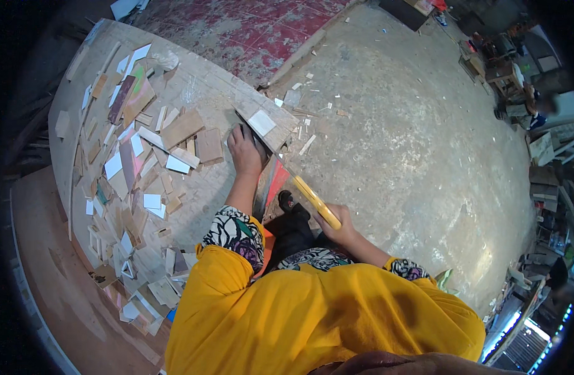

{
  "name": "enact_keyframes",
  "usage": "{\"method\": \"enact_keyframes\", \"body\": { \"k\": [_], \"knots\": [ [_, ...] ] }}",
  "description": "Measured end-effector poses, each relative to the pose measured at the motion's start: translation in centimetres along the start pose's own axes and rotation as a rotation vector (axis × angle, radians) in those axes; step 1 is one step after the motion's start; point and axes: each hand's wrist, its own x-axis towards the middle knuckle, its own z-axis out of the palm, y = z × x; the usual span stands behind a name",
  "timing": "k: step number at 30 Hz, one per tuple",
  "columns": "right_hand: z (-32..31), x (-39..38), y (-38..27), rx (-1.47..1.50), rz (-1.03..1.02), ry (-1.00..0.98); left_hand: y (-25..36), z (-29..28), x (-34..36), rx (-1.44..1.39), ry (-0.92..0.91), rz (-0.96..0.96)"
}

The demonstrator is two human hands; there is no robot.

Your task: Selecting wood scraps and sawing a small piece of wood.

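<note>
The right hand (339,220) is closed around the yellow handle (316,201) of a saw, fingers wrapped fully about it. The blade (252,128) runs up and away from those fingers along the table (199,87) edge, thin and dark, and is hard to follow in places. The left hand (243,150) lies flat, fingers spread and pressing down on a small board (262,122) at the table corner; it grips nothing, only pins.

The board looks light, stiff and thin, likely laminate-faced plywood, so it may slide or chatter unless held firmly. The safest hold seems to be flat pressure just behind the fingertips, well off the blade line, which passes just beside them.

The table edge drops away right beside the left fingers, and the board's end overhangs it. Left of that hand the surface is crowded with offcuts (137,187), touching and overlapping, leaving little room to shift sideways. Beyond the right hand lies open concrete floor (412,137), with scattered chips (306,119) near the corner.
</note>
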Motion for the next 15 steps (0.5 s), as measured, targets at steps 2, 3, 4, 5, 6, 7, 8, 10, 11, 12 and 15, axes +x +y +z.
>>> {"method": "enact_keyframes", "body": {
  "k": [2, 3, 4, 5, 6, 7, 8, 10, 11, 12, 15],
  "knots": [
    [0.1, 1.7, -0.3, -0.008, 0.087, -0.036, 0.2, -0.6, 0.0, 0.027, -0.013, -0.019],
    [-0.1, 2.3, -0.2, 0.004, 0.086, -0.061, 0.1, -0.4, 0.0, 0.038, 0.029, 0.010],
    [-0.1, 2.7, -0.2, 0.019, 0.078, -0.082, 0.0, 0.0, 0.0, 0.043, 0.032, 0.008],
    [-0.5, 2.1, -0.7, 0.012, 0.060, -0.093, -0.2, 0.2, -0.2, 0.065, 0.035, 0.010],
    [-1.1, 0.6, -0.6, 0.018, 0.054, -0.100, -0.4, 0.4, -0.4, 0.088, 0.039, 0.011],
    [-2.0, -0.9, -0.3, 0.089, 0.117, -0.109, 0.2, 0.1, -0.3, 0.063, 0.029, 0.000],
    [-2.6, -1.5, -0.1, 0.161, 0.179, -0.123, 0.5, -0.1, -0.4, 0.064, 0.037, 0.004],
    [-2.4, -1.3, 0.3, 0.105, 0.093, -0.118, 1.0, -0.4, -0.5, 0.034, -0.008, 0.021],
    [-2.3, -1.3, 0.3, 0.048, 0.016, -0.116, 0.0, 0.5, -0.5, 0.055, 0.019, 0.032],
    [-1.7, -1.1, 0.6, 0.045, 0.014, -0.117, -0.9, 0.7, -0.5, 0.052, 0.022, 0.031],
    [-0.9, -0.1, 0.3, -0.014, -0.026, -0.112, -0.3, 0.4, 0.1, 0.073, 0.012, -0.001]
  ]
}}
